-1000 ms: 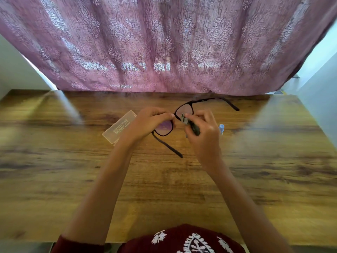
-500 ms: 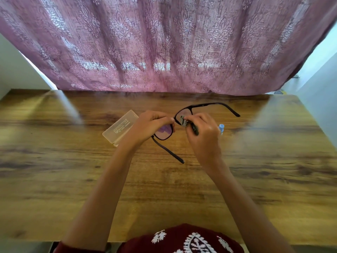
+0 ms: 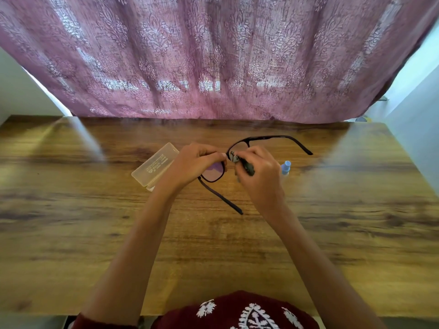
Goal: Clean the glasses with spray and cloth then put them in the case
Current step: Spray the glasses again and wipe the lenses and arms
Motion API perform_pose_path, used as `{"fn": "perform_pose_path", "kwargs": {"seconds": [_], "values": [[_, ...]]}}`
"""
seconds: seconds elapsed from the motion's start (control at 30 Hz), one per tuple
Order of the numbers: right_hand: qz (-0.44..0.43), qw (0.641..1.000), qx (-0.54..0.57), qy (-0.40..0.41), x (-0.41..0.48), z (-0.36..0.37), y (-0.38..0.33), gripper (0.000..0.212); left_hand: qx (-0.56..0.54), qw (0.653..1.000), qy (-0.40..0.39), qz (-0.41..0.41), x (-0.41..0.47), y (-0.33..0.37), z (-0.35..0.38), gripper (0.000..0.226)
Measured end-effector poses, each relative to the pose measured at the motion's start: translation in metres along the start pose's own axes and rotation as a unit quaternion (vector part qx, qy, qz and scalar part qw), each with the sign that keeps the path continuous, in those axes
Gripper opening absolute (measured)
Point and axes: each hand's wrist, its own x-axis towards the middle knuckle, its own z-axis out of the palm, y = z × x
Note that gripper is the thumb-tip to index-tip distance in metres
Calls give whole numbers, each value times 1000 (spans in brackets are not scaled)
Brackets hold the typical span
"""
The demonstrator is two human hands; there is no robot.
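Translucent case (image 3: 155, 164) lies shut on the wooden table (image 3: 95, 233), far left of the group, partly behind the left hand (image 3: 193, 162). Left hand pinches the black glasses (image 3: 213, 173) at the near lens rim, held above the table; right hand (image 3: 257, 173) grips a dark cloth (image 3: 242, 162), pressing it to the far lens. Blue-capped spray bottle (image 3: 285, 167) stands just beside the right hand.

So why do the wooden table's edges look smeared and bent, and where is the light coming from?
Head view: the wide-angle lens bows the table and streaks its sides; the centre is sharper, where the left hand holds the glasses and the right hand rubs them with the cloth. Daylight glows through the curtain and leaves pale glare streaks on the wood.
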Motion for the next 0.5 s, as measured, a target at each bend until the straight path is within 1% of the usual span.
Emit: {"fn": "perform_pose_path", "kwargs": {"seconds": [0.1,0.2,0.23,0.33,0.43,0.5], "values": [[-5,999,-30,19,4,2,-1,16,2,1000,-3,2,0,-1,4,35],[1,996,-75,41,10,2,2,15,-30,999,9,-1,-3,0,3,24],[3,995,-87,40,10,2,2,13,-40,999,14,-1,-4,0,2,23],[7,996,-91,16,3,4,1,10,-57,998,27,-5,-6,-3,0,24],[-7,998,-61,-20,-4,8,-2,11,-49,999,23,-7,-6,-5,-1,24],[-15,999,-45,-24,-3,10,-5,11,-47,999,15,-6,-7,-5,1,23]]}}
